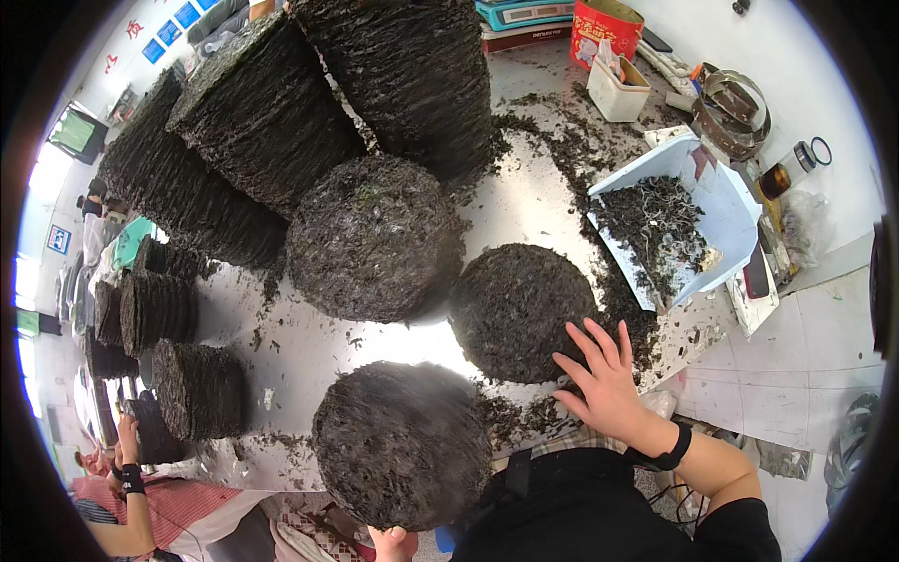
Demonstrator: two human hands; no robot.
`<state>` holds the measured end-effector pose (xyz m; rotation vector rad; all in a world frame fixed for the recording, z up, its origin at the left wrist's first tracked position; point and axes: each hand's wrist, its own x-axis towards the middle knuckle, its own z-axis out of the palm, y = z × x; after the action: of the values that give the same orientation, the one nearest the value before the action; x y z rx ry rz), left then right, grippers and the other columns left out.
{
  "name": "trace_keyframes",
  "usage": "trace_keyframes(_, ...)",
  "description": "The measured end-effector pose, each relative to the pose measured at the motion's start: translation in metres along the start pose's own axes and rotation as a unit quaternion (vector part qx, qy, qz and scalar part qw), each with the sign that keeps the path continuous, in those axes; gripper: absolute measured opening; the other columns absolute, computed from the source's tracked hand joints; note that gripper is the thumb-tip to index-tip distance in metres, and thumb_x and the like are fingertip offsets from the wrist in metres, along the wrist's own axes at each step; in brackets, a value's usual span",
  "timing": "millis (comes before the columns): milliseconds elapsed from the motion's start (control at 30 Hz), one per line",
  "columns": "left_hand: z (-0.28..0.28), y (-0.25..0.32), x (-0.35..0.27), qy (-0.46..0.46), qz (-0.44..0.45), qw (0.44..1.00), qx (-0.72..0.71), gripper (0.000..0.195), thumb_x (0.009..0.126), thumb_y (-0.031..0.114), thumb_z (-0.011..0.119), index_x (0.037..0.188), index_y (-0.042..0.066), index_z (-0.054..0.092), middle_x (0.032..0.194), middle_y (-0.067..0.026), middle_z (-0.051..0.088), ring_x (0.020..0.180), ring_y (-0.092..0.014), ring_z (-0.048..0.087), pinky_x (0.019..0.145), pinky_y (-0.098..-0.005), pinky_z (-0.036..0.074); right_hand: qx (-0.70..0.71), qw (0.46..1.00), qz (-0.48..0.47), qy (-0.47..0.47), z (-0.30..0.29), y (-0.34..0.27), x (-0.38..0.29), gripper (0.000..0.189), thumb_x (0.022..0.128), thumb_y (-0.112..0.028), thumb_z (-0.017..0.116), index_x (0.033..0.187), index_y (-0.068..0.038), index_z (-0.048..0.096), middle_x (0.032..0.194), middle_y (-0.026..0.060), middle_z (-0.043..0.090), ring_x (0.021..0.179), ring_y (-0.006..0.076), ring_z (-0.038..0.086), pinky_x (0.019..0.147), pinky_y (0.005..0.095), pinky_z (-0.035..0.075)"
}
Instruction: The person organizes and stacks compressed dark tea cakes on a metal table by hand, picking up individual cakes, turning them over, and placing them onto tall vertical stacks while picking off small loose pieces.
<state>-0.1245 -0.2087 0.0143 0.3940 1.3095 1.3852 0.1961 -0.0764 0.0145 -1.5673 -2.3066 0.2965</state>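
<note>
Dark round sheets that look like dried seaweed lie about me. My left hand (393, 542), mostly hidden, grips the lower edge of one round seaweed sheet (400, 446) at the table's front edge. My right hand (605, 383) has its fingers spread, its fingertips at the right edge of another round seaweed sheet (523, 312) on the metal table (295, 365); whether they touch it I cannot tell. Behind these is a larger round stack of seaweed (376, 239), its top facing me.
Tall seaweed stacks (414, 84) fill the back left, with smaller stacks (200, 390) at the left. A pale blue dustpan (730, 218) holds dark scraps at the right. Beyond stand a red tin (607, 31) and a white container (618, 91). A co-worker's hands (128, 439) are far left.
</note>
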Motion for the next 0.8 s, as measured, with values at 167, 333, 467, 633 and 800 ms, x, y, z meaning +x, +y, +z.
trace_keyframes(167, 0.016, -0.003, 0.003, -0.047, -0.02, 0.998, 0.033, 0.096, 0.055, 0.031, 0.083, 0.129, 0.001, 0.031, 0.12, -0.0132, 0.045, 0.111, -0.031, 0.046, 0.093, -0.0465, 0.041, 0.276, 0.953, -0.122, -0.03, -0.01, -0.044, 0.012, 0.03, 0.084, -0.034, 0.059, 0.1, -0.009, 0.062, 0.1, 0.0066, 0.062, 0.093, 0.0194, 0.059, 0.085, 0.0325, 0.046)
trace_keyframes(333, 0.033, 0.001, 0.002, -0.083, -0.017, 0.996, 0.009, 0.095, 0.056, 0.03, 0.082, 0.13, 0.001, 0.029, 0.123, -0.0131, 0.043, 0.113, -0.031, 0.045, 0.095, -0.046, 0.04, 0.216, 0.975, -0.029, 0.028, 0.022, -0.014, 0.045, 0.007, 0.079, -0.019, 0.062, 0.08, -0.011, 0.063, 0.077, 0.0017, 0.062, 0.069, 0.0178, 0.06, 0.058, 0.0291, 0.049)
trace_keyframes(467, 0.04, 0.001, 0.001, -0.085, -0.027, 0.996, 0.005, 0.097, 0.055, 0.03, 0.083, 0.13, 0.0, 0.029, 0.124, -0.0133, 0.042, 0.114, -0.031, 0.045, 0.095, -0.0454, 0.04, 0.152, 0.986, 0.005, 0.063, 0.043, -0.009, 0.077, 0.006, 0.076, -0.015, 0.064, 0.078, -0.01, 0.063, 0.075, 0.0031, 0.059, 0.069, 0.0199, 0.06, 0.058, 0.0307, 0.049)
trace_keyframes(633, 0.041, 0.002, 0.002, -0.081, -0.041, 0.996, 0.021, 0.099, 0.053, 0.031, 0.084, 0.13, 0.0, 0.029, 0.123, -0.0132, 0.043, 0.113, -0.031, 0.045, 0.095, -0.0452, 0.04, 0.059, 0.997, 0.005, 0.055, 0.068, -0.005, 0.086, 0.005, 0.072, -0.01, 0.064, 0.072, -0.009, 0.059, 0.07, 0.0033, 0.053, 0.065, 0.0211, 0.059, 0.056, 0.0317, 0.048)
trace_keyframes(800, 0.044, 0.003, 0.006, -0.079, -0.053, 0.995, 0.019, 0.1, 0.052, 0.03, 0.085, 0.13, 0.001, 0.029, 0.123, -0.0132, 0.043, 0.112, -0.03, 0.046, 0.093, -0.0456, 0.041, 0.236, 0.969, 0.066, 0.037, 0.058, 0.01, 0.084, 0.004, 0.074, -0.007, 0.062, 0.076, -0.005, 0.059, 0.072, 0.0061, 0.054, 0.06, 0.02, 0.059, 0.056, 0.0286, 0.048)
